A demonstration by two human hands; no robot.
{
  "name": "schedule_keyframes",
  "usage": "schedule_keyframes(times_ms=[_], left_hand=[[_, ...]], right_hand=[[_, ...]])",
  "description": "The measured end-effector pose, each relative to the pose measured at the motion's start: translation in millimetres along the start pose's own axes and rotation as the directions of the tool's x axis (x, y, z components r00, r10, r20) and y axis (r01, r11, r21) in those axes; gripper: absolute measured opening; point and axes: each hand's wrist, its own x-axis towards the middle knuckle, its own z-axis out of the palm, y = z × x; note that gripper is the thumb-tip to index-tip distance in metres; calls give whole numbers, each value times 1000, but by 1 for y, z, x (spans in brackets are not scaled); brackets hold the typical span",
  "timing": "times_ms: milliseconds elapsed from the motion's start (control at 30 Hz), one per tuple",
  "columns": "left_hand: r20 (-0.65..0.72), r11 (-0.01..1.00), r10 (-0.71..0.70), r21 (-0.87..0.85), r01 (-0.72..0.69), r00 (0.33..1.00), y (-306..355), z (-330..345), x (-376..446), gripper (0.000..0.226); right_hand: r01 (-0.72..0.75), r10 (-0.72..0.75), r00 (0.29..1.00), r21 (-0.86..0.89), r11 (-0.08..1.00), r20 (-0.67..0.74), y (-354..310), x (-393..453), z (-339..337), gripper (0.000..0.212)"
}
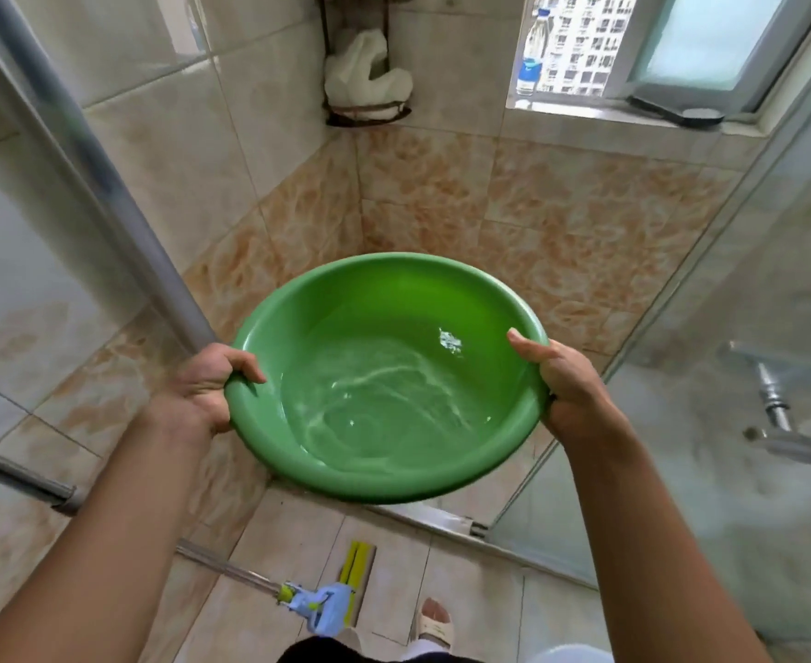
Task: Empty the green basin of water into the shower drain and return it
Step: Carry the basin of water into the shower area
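The left hand (202, 394) and right hand (561, 380) each grip the green basin (389, 375) by opposite rims at centre frame — thumbs curled inside. That likely keeps the water (384, 399) level.

1. Your forearms are bare, with no sleeves showing up to the frame's edge.
2. Your left hand (202, 390) and right hand (568, 390) wear no gloves.
3. You wear a pale open-toed slipper (434, 622).
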Motion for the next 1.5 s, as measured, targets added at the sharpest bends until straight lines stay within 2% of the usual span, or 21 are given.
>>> schedule_keyframes(times_ms=[100,267,433,667,933,1100,1500], left_hand=[[-33,999,6,36,-5,999,19,28,14,47],[-85,993,29,119,-18,996,46,55,25,46],[-150,983,65,177,-37,987,65,81,34,46],[-156,978,82,203,-49,984,85,85,44,48],[-119,985,58,171,-37,991,100,77,79,48],[-90,989,47,146,-33,995,115,76,121,53],[27,999,-21,41,20,999,189,75,283,51]], right_hand=[[8,-10,999,62,998,34,-30,23,-8,25],[-2,-7,997,113,994,79,-52,42,-14,38],[36,-43,998,133,990,51,-71,61,-15,31],[55,-60,998,142,988,27,-78,79,-1,25],[26,-20,999,118,993,-50,-73,109,15,33],[37,-29,997,115,993,-73,-77,146,25,31],[2,8,983,57,998,-186,-95,276,74,24]])
